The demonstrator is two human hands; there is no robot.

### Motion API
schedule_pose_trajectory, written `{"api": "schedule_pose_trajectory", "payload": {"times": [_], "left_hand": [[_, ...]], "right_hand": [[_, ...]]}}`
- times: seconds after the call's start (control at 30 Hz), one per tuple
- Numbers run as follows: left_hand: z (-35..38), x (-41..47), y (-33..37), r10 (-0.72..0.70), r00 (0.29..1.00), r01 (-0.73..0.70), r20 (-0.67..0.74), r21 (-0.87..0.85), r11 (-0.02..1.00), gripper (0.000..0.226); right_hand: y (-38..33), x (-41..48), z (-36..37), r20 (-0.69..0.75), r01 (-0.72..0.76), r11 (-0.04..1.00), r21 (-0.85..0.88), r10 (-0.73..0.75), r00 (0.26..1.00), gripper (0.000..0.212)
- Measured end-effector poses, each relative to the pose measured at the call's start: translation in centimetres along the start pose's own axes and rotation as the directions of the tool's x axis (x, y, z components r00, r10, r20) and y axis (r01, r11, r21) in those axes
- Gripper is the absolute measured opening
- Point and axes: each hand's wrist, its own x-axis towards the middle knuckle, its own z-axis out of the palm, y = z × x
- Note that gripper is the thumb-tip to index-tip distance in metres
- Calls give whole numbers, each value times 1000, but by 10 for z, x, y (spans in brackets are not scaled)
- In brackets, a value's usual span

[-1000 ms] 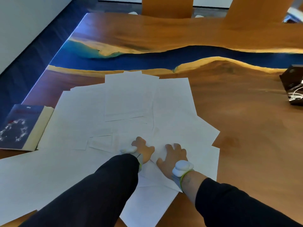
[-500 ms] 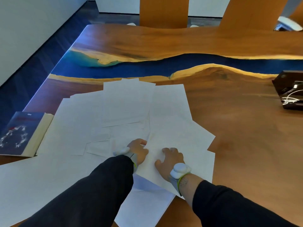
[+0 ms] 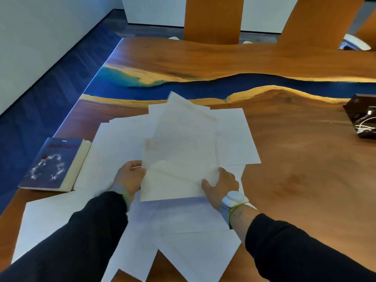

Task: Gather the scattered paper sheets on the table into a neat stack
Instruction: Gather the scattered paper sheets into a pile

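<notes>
Several white paper sheets (image 3: 114,151) lie scattered and overlapping on the wooden table (image 3: 305,180). A few sheets (image 3: 181,147) are lifted off the pile and tilted up toward me. My left hand (image 3: 130,176) grips their left edge near the bottom. On the other side, my right hand (image 3: 221,184) holds the lower right corner, thumb on top. More loose sheets (image 3: 183,241) lie flat under my forearms, reaching the table's near edge.
A blue book (image 3: 53,163) lies at the table's left edge, touching the papers. A dark box with white cables (image 3: 364,119) sits at the right edge. A blue resin strip (image 3: 264,82) crosses the table beyond the papers. Wooden chair backs (image 3: 213,17) stand behind.
Both hands were pressing flat on the papers a second ago. Now they have closed on a few sheets and raised them off the pile, tilted upward.
</notes>
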Motion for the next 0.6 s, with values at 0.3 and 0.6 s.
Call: {"api": "schedule_pose_trajectory", "payload": {"times": [0.3,0.6], "left_hand": [[-76,0,-30,-110,990,136,91,-365,921,21],[-147,26,-44,-93,996,86,-3,398,913,21]], "right_hand": [[-81,-27,29,386,-457,292,840,269,882,24],[-88,-16,28,325,-343,887,311,240,915,39]]}}
